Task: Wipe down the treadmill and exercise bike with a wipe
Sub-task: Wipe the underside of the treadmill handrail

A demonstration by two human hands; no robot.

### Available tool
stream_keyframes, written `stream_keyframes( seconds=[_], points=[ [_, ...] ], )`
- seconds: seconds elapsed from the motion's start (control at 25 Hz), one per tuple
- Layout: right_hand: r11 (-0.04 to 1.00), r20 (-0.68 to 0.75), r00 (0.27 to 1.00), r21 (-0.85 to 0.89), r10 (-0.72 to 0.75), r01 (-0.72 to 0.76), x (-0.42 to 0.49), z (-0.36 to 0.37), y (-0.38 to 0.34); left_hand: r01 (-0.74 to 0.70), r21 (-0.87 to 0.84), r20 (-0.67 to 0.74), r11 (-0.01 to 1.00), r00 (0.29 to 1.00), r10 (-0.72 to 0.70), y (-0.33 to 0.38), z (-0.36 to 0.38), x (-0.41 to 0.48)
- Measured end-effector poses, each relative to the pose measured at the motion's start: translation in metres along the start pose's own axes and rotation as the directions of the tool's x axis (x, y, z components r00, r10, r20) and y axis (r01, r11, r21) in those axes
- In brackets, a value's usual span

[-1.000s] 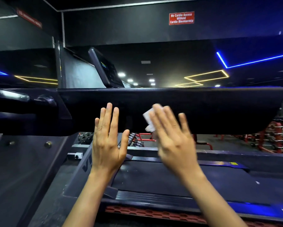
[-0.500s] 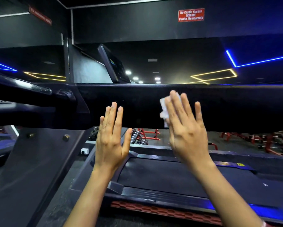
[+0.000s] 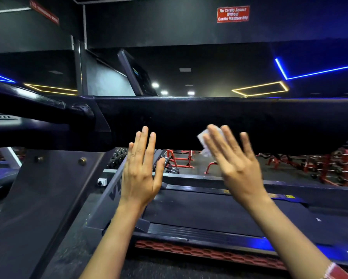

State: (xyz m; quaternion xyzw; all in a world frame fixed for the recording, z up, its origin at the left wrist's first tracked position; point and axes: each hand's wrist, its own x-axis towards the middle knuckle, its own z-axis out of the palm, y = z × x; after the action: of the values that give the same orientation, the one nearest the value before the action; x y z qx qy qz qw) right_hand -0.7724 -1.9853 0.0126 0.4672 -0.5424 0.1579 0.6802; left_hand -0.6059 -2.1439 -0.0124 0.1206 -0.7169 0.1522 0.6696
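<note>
The treadmill [image 3: 209, 214] stands side-on. Its black handrail [image 3: 269, 121] runs level, left to right, and looks rigid enough for firm pressure. The left hand [image 3: 141, 174] is flat and empty by the rail's lower edge. The right hand [image 3: 235, 168], fingers straight, presses the white wipe [image 3: 203, 137] against the rail. The wipe looks thin and limp, so it is best pinned under flat fingers.

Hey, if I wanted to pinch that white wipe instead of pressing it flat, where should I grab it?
Probably the loose white corner of the wipe sticking out left of the right hand. The rest lies flat under straight fingers against the black rail, leaving no edge to catch. Come from the left; the open left hand is nearest.
</note>
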Motion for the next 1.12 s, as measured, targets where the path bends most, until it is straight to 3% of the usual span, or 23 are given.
stream_keyframes(
  seconds=[0.12, 0.28, 0.4, 0.6, 0.76, 0.8, 0.88, 0.96, 1.04, 1.12],
  points=[
    [0.996, -0.031, 0.996, 0.043, 0.082, -0.081, 0.004, -0.004, 0.001, -0.01, -0.01, 0.004, 1.0, 1.0, 0.01, 0.007, 0.002, 0.0],
    [0.988, 0.01, 0.997, 0.137, -0.07, 0.068, 0.043, 0.003, -0.044, 0.009, 0.003, 0.011, 1.0, 1.0, -0.009, 0.014, 0.004, 0.0],
    [0.993, -0.002, 0.996, 0.078, -0.085, 0.084, 0.03, 0.0, -0.017, -0.024, -0.005, 0.023, 1.0, 0.999, 0.024, 0.029, 0.009, -0.001],
    [0.967, 0.007, 0.968, -0.032, 0.253, -0.252, -0.036, -0.024, 0.07, -0.052, -0.06, -0.002, 0.997, 0.999, 0.052, 0.057, 0.023, 0.003],
    [0.826, -0.008, 0.829, 0.09, 0.56, -0.557, 0.0, -0.023, 0.054, -0.016, -0.097, -0.02, 0.995, 1.0, 0.014, 0.066, 0.028, 0.009],
    [0.841, 0.009, 0.853, 0.16, 0.522, -0.516, 0.016, -0.02, 0.036, -0.01, -0.097, -0.018, 0.995, 1.0, 0.009, 0.066, 0.028, 0.01],
    [0.932, 0.042, 0.961, 0.236, 0.274, -0.276, 0.025, -0.013, 0.004, -0.011, -0.081, -0.013, 0.997, 1.0, 0.01, 0.065, 0.027, 0.01],
    [0.978, 0.042, 0.994, 0.179, 0.105, -0.111, 0.008, -0.011, 0.011, -0.024, -0.067, -0.002, 0.997, 1.0, 0.024, 0.061, 0.024, 0.009],
    [0.974, 0.013, 0.98, 0.104, 0.198, -0.199, -0.008, -0.014, 0.036, -0.044, -0.049, 0.007, 0.998, 0.999, 0.044, 0.054, 0.021, 0.009],
    [0.903, -0.059, 0.907, 0.133, 0.418, -0.408, 0.001, -0.014, 0.049, -0.068, -0.036, 0.014, 0.997, 0.998, 0.069, 0.049, 0.019, 0.008]
  ],
)
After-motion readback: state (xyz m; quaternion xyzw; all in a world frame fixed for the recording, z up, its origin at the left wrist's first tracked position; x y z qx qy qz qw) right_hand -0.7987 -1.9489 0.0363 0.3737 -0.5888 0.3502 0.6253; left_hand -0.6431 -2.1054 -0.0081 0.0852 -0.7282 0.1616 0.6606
